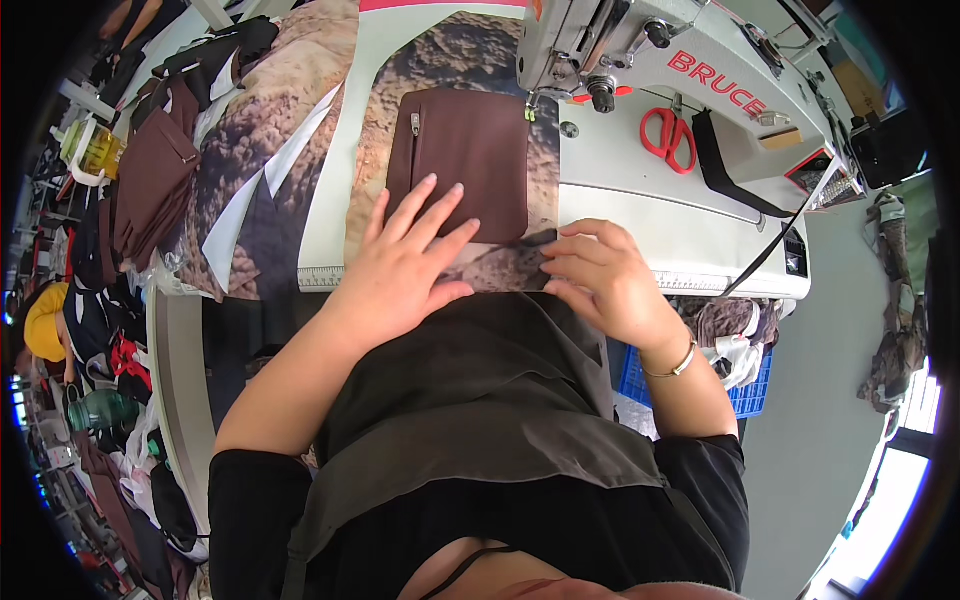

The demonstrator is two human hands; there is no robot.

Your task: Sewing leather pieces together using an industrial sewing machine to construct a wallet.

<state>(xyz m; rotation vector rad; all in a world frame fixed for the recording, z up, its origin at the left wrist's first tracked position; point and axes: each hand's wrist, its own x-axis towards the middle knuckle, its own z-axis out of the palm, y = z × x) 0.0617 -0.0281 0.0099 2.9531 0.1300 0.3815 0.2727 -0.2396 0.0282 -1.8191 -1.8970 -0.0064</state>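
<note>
A brown fabric pocket piece (480, 150) with a zipper at its left side lies flat on a printed fabric panel (367, 172). Its upper right edge is beside the needle area of a white Bruce sewing machine (637, 37). My left hand (405, 259) rests spread over the pocket's lower left corner and the printed fabric. With bent fingertips, my right hand (607, 277) touches the lower right edge of the printed fabric; whether the edge is pinched cannot be told.
Red-handled scissors (668, 140) and a black strap (724, 169) lie under the machine arm. Folded brown pieces (154, 180) and a bottle of yellow liquid (94, 150) are at left. A blue crate (754, 390) with fabric stands below the table at right. Another person (46, 322) is at far left.
</note>
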